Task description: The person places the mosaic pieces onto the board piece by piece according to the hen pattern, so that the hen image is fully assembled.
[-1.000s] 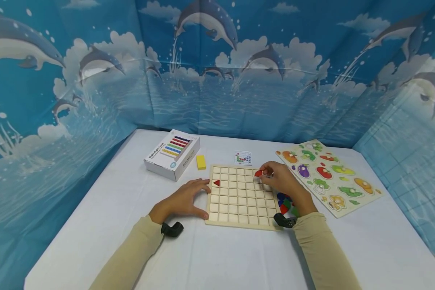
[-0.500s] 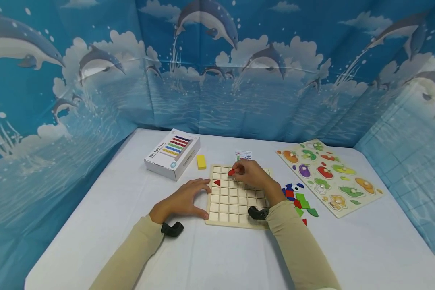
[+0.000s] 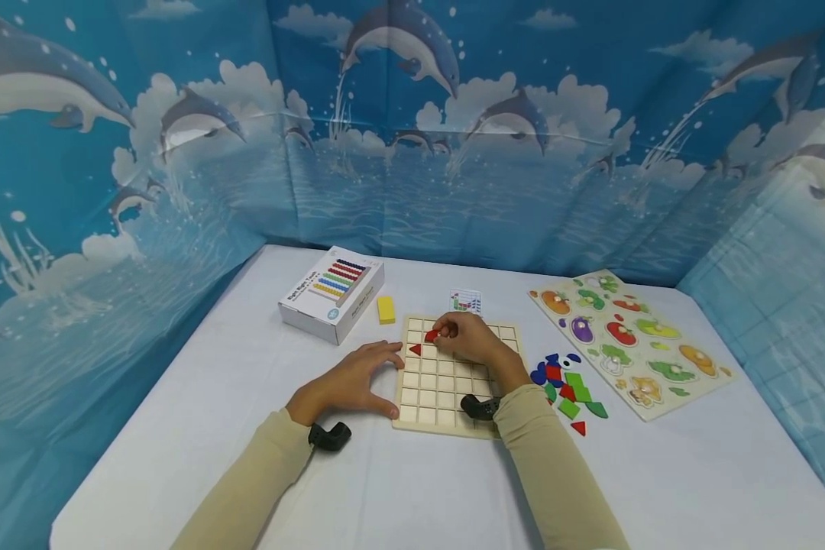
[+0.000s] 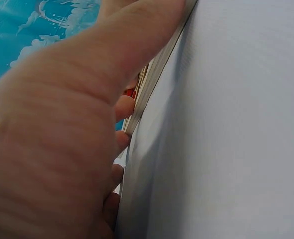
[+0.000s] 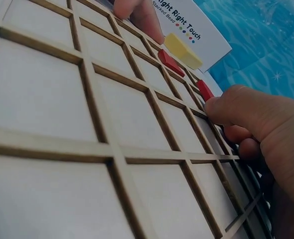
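A wooden grid board [image 3: 428,380] lies on the white table, its squares framed by raised strips. One red triangle [image 3: 415,349] sits in a square near the left edge. My right hand [image 3: 473,338] pinches a small red wooden piece [image 3: 431,335] between thumb and fingers, over the upper left squares, up and right of the triangle. In the right wrist view this red piece [image 5: 204,90] is right at the grid strips, partly covered by the thumb. My left hand [image 3: 351,378] rests against the board's left edge, thumb and fingers spread along it.
Loose red, green and blue pieces [image 3: 574,380] lie right of the board. Behind it is a small pattern card [image 3: 465,302]. A yellow block [image 3: 385,310] and a bead-toy box [image 3: 330,298] stand at back left, a vegetable puzzle board [image 3: 660,351] at the right.
My right hand has carried the red piece left across the board from its upper right, then slightly nearer the triangle. The loose pieces at the right have come into view. My left hand stays put.
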Demonstrator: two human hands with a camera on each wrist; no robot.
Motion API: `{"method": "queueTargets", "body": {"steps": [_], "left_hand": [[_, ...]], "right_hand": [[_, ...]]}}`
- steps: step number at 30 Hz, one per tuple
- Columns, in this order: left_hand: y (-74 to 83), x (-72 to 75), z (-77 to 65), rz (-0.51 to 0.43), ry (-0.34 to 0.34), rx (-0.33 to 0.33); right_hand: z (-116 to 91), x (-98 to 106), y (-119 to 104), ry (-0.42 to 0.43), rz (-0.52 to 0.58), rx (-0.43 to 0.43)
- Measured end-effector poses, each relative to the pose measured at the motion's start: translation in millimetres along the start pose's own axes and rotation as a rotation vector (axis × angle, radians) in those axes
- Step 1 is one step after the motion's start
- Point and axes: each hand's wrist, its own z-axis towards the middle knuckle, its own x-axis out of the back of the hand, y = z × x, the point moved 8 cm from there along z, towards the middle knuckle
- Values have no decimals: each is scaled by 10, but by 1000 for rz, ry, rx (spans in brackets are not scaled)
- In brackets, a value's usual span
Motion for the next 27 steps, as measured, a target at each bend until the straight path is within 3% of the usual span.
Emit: {"method": "queueTargets", "body": {"steps": [16, 27], "left_hand": [[-4, -5, -4, 3, -7, 15], [7, 3, -3, -6, -3, 11]], "right_hand": [[-39, -6, 64, 31, 103, -76], [-58, 14, 68, 45, 90, -69]]}}
